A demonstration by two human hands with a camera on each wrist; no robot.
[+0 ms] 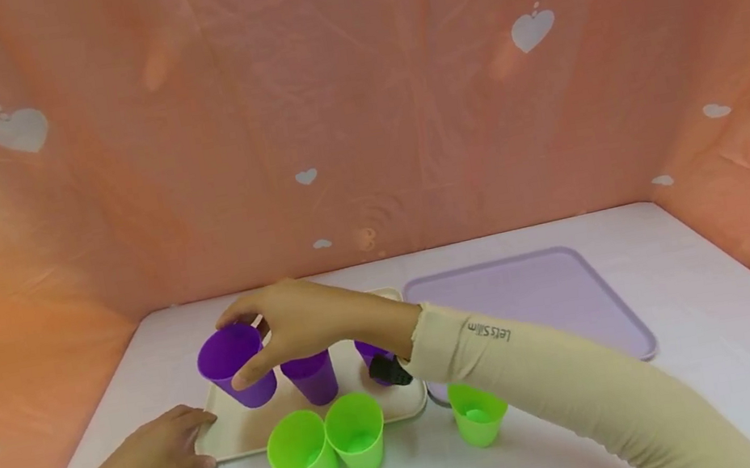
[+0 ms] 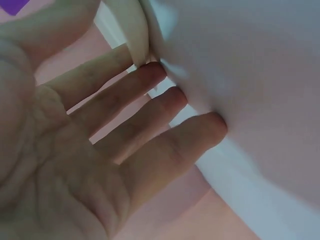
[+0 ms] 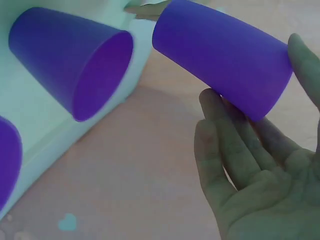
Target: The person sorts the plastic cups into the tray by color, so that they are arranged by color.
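Note:
My right hand (image 1: 303, 319) pinches a purple cup (image 1: 252, 388) by its sides, thumb opposite fingers, at the left part of a cream tray (image 1: 235, 444). The right wrist view shows the same cup (image 3: 222, 55) tilted between thumb and fingertips. A second purple cup (image 1: 315, 381) stands on the tray just right of the held one. Farther right, a third purple cup (image 1: 366, 350) is partly hidden behind my right wrist. My left hand (image 1: 146, 462) touches the tray's left edge; in the left wrist view its fingers (image 2: 165, 150) are nearly straight.
Two green cups (image 1: 303, 458) stand side by side in front of the cream tray. Another green cup (image 1: 480, 420) is under my right forearm's edge. A lilac tray (image 1: 504, 303) lies to the right on the white table (image 1: 711, 311). Orange cloth with hearts surrounds the table.

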